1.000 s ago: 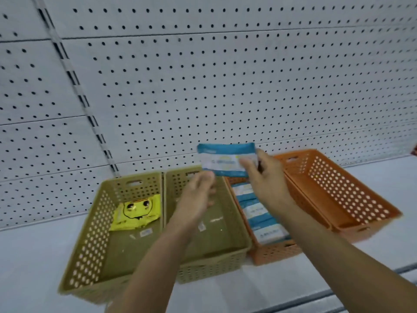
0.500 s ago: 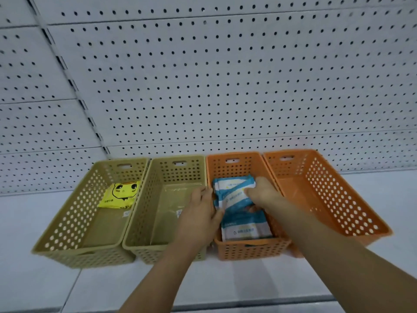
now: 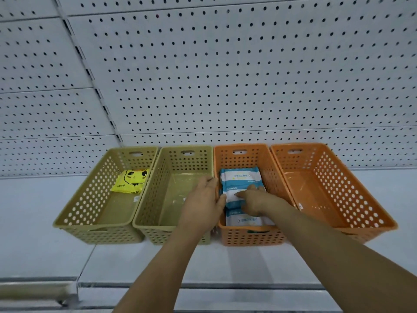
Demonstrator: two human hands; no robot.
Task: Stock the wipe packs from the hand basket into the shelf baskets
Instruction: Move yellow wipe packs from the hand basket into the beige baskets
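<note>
**Both hands at the orange basket with the wipe packs**

The blue-and-white wipe packs [image 3: 239, 177] lie in a row inside the orange basket [image 3: 248, 236], the third of four baskets on the white shelf [image 3: 33, 222]. The right hand [image 3: 256, 201] rests on top of this row. Its index finger [image 3: 242, 194] lies straight across one pack and points to the left; the other fingers are bent down over the packs, and I cannot tell if they grip one. One pack is just behind these fingertips, and another shows in front of the hand, near the front wall of the basket.

The left hand [image 3: 203, 201] lies over the rim between the orange basket and the olive basket [image 3: 149, 219] beside it. Its fingers [image 3: 208, 182] are nearly straight and close together, holding nothing – the thumb touches the left edge of the packs.

To the right of the right hand's fingers stands a second orange basket [image 3: 352, 199], touching the first one. Well to the left of the left hand's fingers – in the far-left olive basket [image 3: 74, 216] – lies a yellow pack [image 3: 132, 180] with a cartoon face. Beyond all the fingertips rises the grey pegboard wall [image 3: 225, 75].
</note>
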